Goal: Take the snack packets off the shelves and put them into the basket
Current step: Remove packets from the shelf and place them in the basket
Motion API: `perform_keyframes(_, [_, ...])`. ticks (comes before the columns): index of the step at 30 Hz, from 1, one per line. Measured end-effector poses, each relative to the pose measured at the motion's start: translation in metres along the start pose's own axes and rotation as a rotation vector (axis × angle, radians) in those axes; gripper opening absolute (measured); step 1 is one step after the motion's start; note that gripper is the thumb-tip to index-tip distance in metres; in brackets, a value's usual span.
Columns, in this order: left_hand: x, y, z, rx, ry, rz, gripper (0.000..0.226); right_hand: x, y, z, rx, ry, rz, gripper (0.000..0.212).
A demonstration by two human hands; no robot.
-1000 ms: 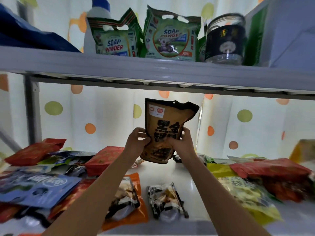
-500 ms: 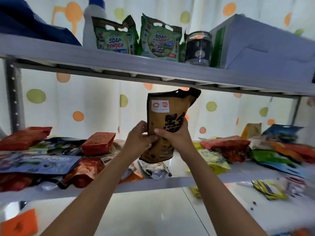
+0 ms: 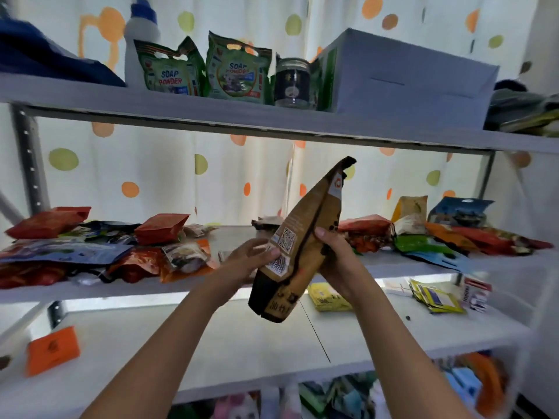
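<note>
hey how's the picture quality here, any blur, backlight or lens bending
Head view: strong backlight through the dotted curtain dims the brown packet and both hands; right and bottom edges are smeared with blur; the wide lens bows the top shelf.
</note>
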State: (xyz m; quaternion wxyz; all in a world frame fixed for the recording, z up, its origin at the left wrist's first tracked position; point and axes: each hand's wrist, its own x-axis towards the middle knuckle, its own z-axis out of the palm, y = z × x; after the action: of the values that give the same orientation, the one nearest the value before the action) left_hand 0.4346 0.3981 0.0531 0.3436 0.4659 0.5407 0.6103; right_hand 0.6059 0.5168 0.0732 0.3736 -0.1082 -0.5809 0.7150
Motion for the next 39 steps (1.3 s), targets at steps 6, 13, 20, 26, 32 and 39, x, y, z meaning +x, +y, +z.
perform_keyframes(6, [-0.051, -0.031, 0.062, -0.165, -0.148, -0.111, 0.058, -0.065, 0.020, -0.013, 0.125, -0.032, 0.095, 0.056])
perform_keyframes(13, [-0.088, -0.058, 0.100, -0.100, 0.353, -0.063, 0.087, -0.117, 0.036, -0.008, -0.259, 0.231, 0.058, 0.038])
perform_keyframes(20, [-0.130, -0.084, 0.113, 0.111, 0.564, 0.026, 0.095, -0.167, 0.070, -0.006, -0.197, 0.284, -0.056, 0.013])
perform_keyframes(26, [-0.180, -0.117, 0.121, 0.073, 0.520, -0.060, 0.066, -0.199, 0.110, -0.017, -0.177, 0.488, 0.013, 0.009])
perform_keyframes(32, [-0.237, -0.171, 0.101, -0.307, 0.543, -0.168, 0.013, -0.245, 0.158, -0.039, -0.080, 0.516, 0.177, 0.018])
perform_keyframes(39, [-0.245, -0.178, 0.107, -0.330, 0.551, -0.197, 0.013, -0.269, 0.180, -0.043, -0.014, 0.579, 0.274, 0.012])
